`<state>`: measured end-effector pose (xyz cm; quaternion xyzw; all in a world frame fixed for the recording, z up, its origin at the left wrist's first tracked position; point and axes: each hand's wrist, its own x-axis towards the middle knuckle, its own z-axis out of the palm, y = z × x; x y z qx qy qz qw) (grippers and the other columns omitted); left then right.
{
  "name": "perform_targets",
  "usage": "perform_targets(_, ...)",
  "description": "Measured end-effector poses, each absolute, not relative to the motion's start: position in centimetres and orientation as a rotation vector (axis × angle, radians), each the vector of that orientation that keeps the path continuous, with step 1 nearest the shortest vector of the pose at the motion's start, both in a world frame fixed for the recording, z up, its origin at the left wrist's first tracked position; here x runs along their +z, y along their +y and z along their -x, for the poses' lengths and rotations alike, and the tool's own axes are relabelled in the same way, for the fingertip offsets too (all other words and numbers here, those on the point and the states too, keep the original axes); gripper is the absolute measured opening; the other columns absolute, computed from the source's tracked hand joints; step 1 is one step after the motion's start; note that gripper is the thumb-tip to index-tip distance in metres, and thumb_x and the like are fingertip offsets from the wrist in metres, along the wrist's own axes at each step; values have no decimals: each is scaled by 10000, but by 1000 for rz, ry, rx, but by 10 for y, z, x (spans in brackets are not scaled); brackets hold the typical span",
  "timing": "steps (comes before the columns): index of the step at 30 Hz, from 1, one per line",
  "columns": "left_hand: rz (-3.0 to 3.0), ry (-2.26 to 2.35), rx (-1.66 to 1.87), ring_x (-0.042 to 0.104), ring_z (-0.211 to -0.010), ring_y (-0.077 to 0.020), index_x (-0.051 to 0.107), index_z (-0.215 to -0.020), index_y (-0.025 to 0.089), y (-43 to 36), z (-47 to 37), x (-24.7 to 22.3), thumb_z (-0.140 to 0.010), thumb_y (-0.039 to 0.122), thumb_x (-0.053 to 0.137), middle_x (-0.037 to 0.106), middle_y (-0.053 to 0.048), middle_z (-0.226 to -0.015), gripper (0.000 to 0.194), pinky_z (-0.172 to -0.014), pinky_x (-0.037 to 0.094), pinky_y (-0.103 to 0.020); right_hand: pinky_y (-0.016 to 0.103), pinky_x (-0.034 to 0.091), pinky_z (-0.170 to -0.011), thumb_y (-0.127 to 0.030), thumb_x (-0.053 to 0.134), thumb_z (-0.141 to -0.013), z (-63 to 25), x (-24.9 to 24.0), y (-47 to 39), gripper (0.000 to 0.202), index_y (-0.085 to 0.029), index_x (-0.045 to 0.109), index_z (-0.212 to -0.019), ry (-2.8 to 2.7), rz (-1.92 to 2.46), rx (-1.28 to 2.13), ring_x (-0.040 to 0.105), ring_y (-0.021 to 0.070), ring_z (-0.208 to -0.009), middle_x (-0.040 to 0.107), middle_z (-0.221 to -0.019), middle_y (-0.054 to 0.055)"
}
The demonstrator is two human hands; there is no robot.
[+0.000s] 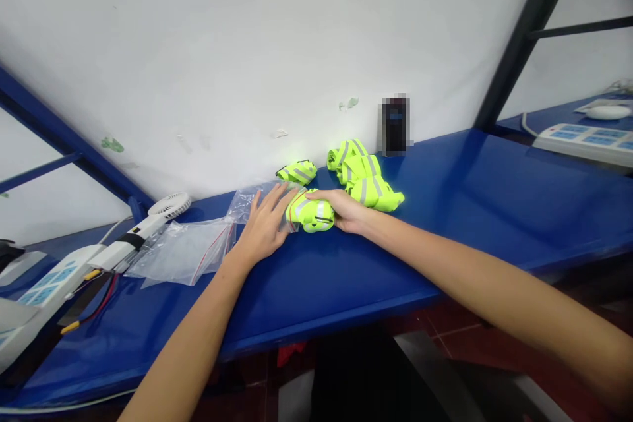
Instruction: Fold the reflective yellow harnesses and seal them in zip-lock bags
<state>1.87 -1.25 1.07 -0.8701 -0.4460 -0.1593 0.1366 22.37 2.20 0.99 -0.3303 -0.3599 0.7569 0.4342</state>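
While left hand [264, 227] lies flat, fingers spread, on clear bag [257, 201], right hand [346, 210] grip clamped on neon band [311, 214], just right of bag mouth. Band long axis left-right, on blue surface [469, 211]. More bands [366, 178] far right, near wall. Surface near edge close; open room right.

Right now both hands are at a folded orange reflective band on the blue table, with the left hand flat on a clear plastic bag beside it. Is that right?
Not quite: the folded reflective band is neon yellow-green, not orange, as the head view shows. The rest holds: the left hand lies flat on the clear plastic bag and the right hand rests on the band, on the blue table.
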Motion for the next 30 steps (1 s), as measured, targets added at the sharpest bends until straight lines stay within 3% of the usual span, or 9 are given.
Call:
perform_targets(5, 2548, -1252, -489, 262, -1463, -289, 178, -1539, 225, -15, -17, 16, -903, 250, 436, 270, -133, -1589, 687, -1181, 119, -541, 328, 607, -708, -216, 744, -748, -230, 17, 22, 258, -130, 700, -988, -991, 857, 1885, 722, 225, -855, 731, -1094, 135)
perform_targets(11, 2506, -1232, -634, 268, -1456, -312, 212, -1521, 215, -21, -25, 22, -837, 356, 560, 267, -147, -1588, 780, -1180, 117, -532, 359, 600, -827, -258, 723, -798, -229, 18, 18, 330, -162, 654, -1106, -1076, 630, 1886, 715, 230, -954, 707, -1157, 118)
perform_targets(17, 2479, -1250, -629, 275, -1453, -317, 239, -1511, 227, -21, -23, 21, -839, 360, 575, 281, -150, -1581, 763, -1175, 118, -534, 346, 611, -778, -262, 690, -832, -225, 17, 11, 331, -192, 612, -1146, -1084, 623, 1877, 719, 221, -933, 704, -1152, 95)
perform_targets(23, 2352, -1281, -690, 323, -1432, -320, 312, -1483, 224, -19, -24, 18, -856, 435, 586, 348, -156, -1550, 716, -1172, 140, -511, 350, 610, -742, -256, 701, -818, -222, 19, 4, 397, -214, 577, -1192, -1021, 559, 1895, 720, 214, -878, 716, -1081, 68)
perform_targets(30, 2288, -1272, -730, 361, -1413, -301, 340, -1473, 218, -16, -28, 13, -884, 419, 556, 392, -158, -1524, 659, -1165, 176, -504, 317, 585, -790, -134, 751, -729, -219, 20, 6, 398, -195, 639, -1106, -913, 550, 1835, 707, 182, -851, 729, -1026, 44)
